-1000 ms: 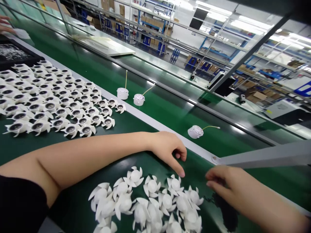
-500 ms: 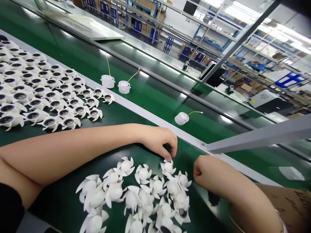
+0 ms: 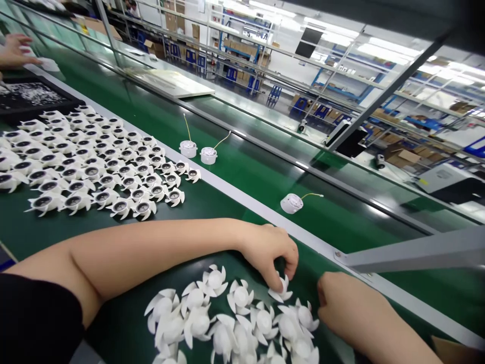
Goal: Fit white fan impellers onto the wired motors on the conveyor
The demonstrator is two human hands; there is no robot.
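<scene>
Left hand (image 3: 268, 250) pinching white fan wheel (image 3: 284, 292), right hand (image 3: 341, 302) curled nearby

The head camera looks forward and down from above the bench (image 3: 206, 208), close to the hands. It takes in the left hand (image 3: 273, 255) at 5 o'clock, the right hand (image 3: 352, 311) between 4 and 5, and the fans (image 3: 263, 322) near at 6. The sleeve (image 3: 38, 318) fills 8 o'clock, cut by the frame. The view is rolled: the belt (image 3: 246, 172) slopes from 10 o'clock down to 4. Beyond, it reaches far shelves (image 3: 341, 71) between 1 and 2.
</scene>
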